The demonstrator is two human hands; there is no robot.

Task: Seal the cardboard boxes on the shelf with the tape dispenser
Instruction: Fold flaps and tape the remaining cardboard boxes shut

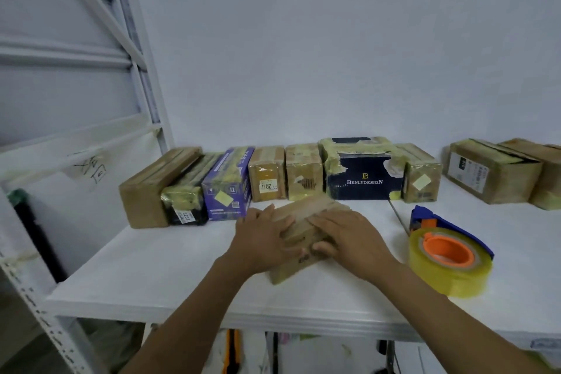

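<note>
Left hand (264,238), right hand (349,234) both clasp blurred cardboard box (318,206), covering top; label unreadable.

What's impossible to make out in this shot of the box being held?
Head view:
- cardboard box top: motion-blurred and covered by left hand and right hand.
- white label: print too small to read.
- rightmost box: cut off by the frame edge.
</note>
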